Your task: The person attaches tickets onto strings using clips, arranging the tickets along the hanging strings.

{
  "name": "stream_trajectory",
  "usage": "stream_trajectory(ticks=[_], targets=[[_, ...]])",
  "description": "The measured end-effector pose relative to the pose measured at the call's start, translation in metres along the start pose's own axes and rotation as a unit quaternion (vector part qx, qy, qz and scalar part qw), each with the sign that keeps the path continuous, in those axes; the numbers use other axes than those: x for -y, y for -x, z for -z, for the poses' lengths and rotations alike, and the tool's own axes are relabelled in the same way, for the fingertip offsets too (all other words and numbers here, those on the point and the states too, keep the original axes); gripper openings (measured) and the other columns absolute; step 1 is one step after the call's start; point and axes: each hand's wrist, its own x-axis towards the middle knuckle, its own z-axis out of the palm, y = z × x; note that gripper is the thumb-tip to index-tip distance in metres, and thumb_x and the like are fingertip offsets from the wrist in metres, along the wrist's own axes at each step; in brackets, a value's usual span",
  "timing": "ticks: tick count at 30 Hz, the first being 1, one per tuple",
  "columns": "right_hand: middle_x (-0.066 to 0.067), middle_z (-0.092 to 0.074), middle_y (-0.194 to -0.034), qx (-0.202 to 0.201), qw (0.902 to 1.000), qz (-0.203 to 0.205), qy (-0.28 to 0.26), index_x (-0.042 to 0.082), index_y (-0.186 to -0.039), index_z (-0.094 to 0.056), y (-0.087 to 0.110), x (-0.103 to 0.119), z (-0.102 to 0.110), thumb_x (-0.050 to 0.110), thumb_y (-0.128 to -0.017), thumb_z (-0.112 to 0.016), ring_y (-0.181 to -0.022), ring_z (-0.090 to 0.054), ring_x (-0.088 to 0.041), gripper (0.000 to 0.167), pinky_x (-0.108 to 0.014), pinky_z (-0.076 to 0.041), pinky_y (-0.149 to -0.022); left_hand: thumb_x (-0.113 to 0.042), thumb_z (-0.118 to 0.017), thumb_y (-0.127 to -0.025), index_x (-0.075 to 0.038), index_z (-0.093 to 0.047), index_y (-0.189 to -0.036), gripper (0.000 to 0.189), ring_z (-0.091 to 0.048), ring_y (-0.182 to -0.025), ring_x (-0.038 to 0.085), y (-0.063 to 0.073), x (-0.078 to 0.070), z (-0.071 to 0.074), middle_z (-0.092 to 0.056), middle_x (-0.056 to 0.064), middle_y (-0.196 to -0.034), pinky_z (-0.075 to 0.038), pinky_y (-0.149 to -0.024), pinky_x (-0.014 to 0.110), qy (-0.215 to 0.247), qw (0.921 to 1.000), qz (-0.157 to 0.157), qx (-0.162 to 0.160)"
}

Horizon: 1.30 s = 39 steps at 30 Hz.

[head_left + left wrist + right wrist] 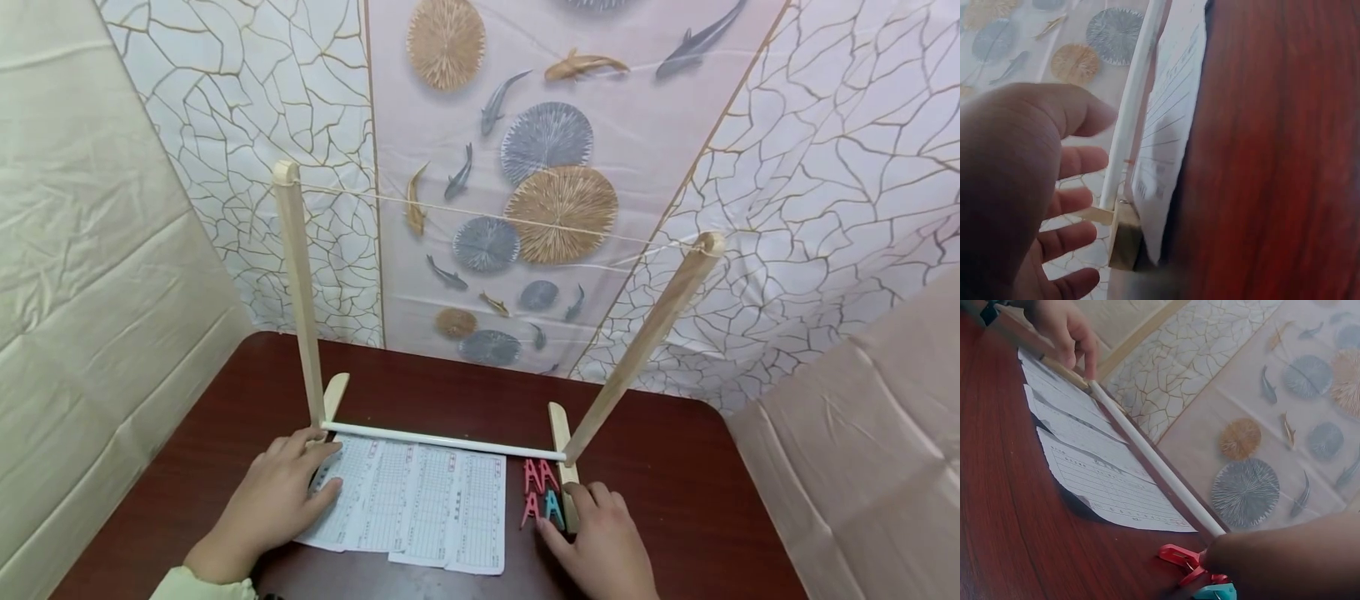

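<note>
Side by side, four printed paper slips (pixel 420 504) lie overlapping between a person's two hands, their leftmost edge partly hidden by the left hand (pixel 277 496). That hand sits relaxed, fingers apart, gripping nothing, near the left post (pixel 296 292) of a wooden frame. Across from it, the right hand (pixel 603 537) spreads thumb and fingers over the frame's right foot (pixel 560 429), holding nothing; whether its fingertips press the wood cannot be told. Just beside its thumb are three pink clothespins (pixel 533 475) and a teal clothespin (pixel 552 505). Beyond the slips, a white rod (pixel 442 440) links the posts low down, while a string (pixel 450 207) spans their tops, well above both hands. Under everything stretches a dark red worktop (pixel 697 492); past it hangs a fish-patterned cloth (pixel 555 217).
</note>
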Motion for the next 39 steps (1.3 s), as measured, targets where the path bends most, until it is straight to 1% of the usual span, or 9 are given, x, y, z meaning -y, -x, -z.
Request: stream_trajectory(ticks=[2,5,11,16,21,25,31,34,39], targets=[[-0.009,-0.072,-0.111,0.005,1.0,-0.005,-0.004,0.009,-0.125,-0.079,0.0,0.0,-0.001,0.057,-0.09,-0.091,-0.1,-0.065,-0.03,0.06,-0.053,-0.06,-0.089,-0.04,-0.085,-0.097,-0.02,-0.079,-0.14,0.048,-0.067,-0.126,0.041,0.0,-0.001,-0.001,-0.068,0.014,-0.149,-0.056,-0.087,0.064,-0.004,0.9999,0.01,0.007],[-0.009,-0.072,-0.109,0.001,0.9999,-0.006,-0.01,0.007,-0.12,-0.08,0.001,0.001,-0.003,0.05,-0.089,-0.093,-0.1,-0.065,-0.03,0.054,-0.052,-0.06,-0.089,-0.041,-0.084,-0.097,-0.019,-0.077,-0.143,0.051,-0.065,-0.127,0.042,0.0,-0.002,-0.003,-0.066,0.017,-0.151,-0.056,-0.087,0.064,-0.008,0.9995,0.025,0.021],[-0.009,-0.07,-0.104,0.001,0.9998,-0.008,-0.02,0.006,-0.115,-0.079,-0.001,0.002,-0.005,0.041,-0.091,-0.092,-0.098,-0.065,-0.027,0.045,-0.049,-0.059,-0.086,-0.041,-0.083,-0.099,-0.01,-0.07,-0.152,0.063,-0.062,-0.13,0.044,-0.001,-0.004,-0.004,-0.061,0.022,-0.156,-0.056,-0.093,0.067,0.006,0.9977,0.047,0.047],[-0.006,-0.066,-0.099,0.012,0.9995,-0.021,-0.019,0.009,-0.107,-0.078,-0.002,0.005,-0.003,0.04,-0.09,-0.092,-0.09,-0.059,-0.022,0.038,-0.044,-0.055,-0.079,-0.038,-0.081,-0.099,-0.003,-0.068,-0.153,0.066,-0.059,-0.133,0.047,-0.002,-0.004,-0.007,-0.059,0.025,-0.158,-0.053,-0.101,0.069,0.012,0.9971,0.056,0.05],[-0.002,-0.06,-0.091,0.015,0.9993,-0.025,-0.022,0.012,-0.098,-0.074,-0.001,0.006,-0.005,0.039,-0.089,-0.093,-0.081,-0.05,-0.017,0.034,-0.037,-0.048,-0.07,-0.035,-0.081,-0.099,0.002,-0.069,-0.15,0.065,-0.057,-0.135,0.051,-0.001,-0.004,-0.008,-0.058,0.027,-0.159,-0.051,-0.107,0.07,0.015,0.9969,0.058,0.051],[0.0,-0.057,-0.089,0.02,0.9991,-0.029,-0.025,0.013,-0.096,-0.073,-0.001,0.005,-0.007,0.039,-0.088,-0.094,-0.078,-0.048,-0.016,0.034,-0.035,-0.045,-0.068,-0.035,-0.081,-0.099,0.002,-0.07,-0.148,0.063,-0.057,-0.136,0.052,0.001,-0.004,-0.009,-0.058,0.027,-0.16,-0.051,-0.107,0.071,0.011,0.9964,0.063,0.056],[0.0,-0.059,-0.089,0.018,0.9985,-0.033,-0.04,0.014,-0.093,-0.071,0.0,0.005,-0.008,0.037,-0.086,-0.096,-0.076,-0.049,-0.015,0.035,-0.036,-0.047,-0.067,-0.037,-0.082,-0.099,0.0,-0.073,-0.146,0.06,-0.058,-0.136,0.053,0.001,-0.006,-0.009,-0.058,0.026,-0.162,-0.051,-0.106,0.072,0.005,0.9965,0.062,0.057],[0.0,-0.059,-0.087,0.024,0.9969,-0.05,-0.056,0.014,-0.088,-0.069,0.002,0.007,-0.007,0.036,-0.084,-0.097,-0.074,-0.049,-0.015,0.036,-0.036,-0.047,-0.067,-0.037,-0.082,-0.098,-0.002,-0.075,-0.144,0.057,-0.058,-0.136,0.053,0.001,-0.007,-0.008,-0.058,0.024,-0.163,-0.052,-0.103,0.072,0.003,0.9964,0.063,0.057],[0.001,-0.058,-0.085,0.05,0.9922,-0.087,-0.074,0.015,-0.085,-0.065,0.005,0.009,-0.007,0.038,-0.081,-0.098,-0.071,-0.05,-0.014,0.041,-0.035,-0.045,-0.064,-0.036,-0.084,-0.097,-0.008,-0.08,-0.139,0.051,-0.06,-0.134,0.051,0.001,-0.01,-0.007,-0.061,0.021,-0.161,-0.054,-0.094,0.07,-0.003,0.9964,0.066,0.054]])
